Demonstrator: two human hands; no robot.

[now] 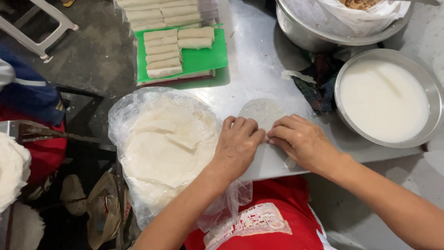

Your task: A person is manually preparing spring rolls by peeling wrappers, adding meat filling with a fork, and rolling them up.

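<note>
A thin, round, translucent wrapper [262, 110] lies on the steel table [259, 60] in front of me. My left hand [238, 143] and my right hand [301, 141] rest side by side on its near edge, fingers curled down over the folded part, fingertips almost touching. What lies under the fingers is hidden. To the left, a stack of pale round wrappers [169, 148] sits in a clear plastic bag beside my left wrist.
A green board [203, 58] at the back holds rows of finished pale rolls [163, 53]. A steel bowl of white liquid [384, 99] stands at the right, a larger lined bowl [342, 21] behind it, a dark cloth [319, 81] between. Another person's sleeve [27, 92] is at the left.
</note>
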